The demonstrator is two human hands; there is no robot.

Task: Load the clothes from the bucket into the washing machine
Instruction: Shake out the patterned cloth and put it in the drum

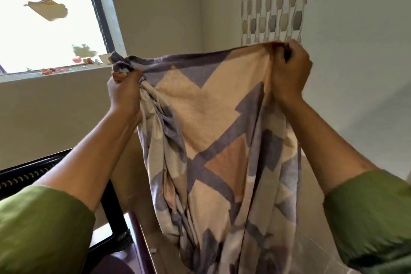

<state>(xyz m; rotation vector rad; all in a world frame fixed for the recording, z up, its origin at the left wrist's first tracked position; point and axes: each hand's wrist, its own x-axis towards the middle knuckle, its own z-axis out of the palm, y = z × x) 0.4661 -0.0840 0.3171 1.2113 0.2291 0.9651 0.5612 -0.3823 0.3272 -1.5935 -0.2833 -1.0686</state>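
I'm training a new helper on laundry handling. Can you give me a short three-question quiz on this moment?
1. True or false: only one hand grips the patterned cloth.
2. Multiple choice: how does the cloth hang? A) folded into a neat square; B) stretched along its top edge between both hands, the rest draping down; C) lying flat on the floor.
3. Short answer: which hand holds a bunched wad of the cloth's edge rather than a pinched corner?

Key
1. False: the left hand and the right hand both grip it.
2. B.
3. The left hand; the right hand's fingers curl over the top edge.
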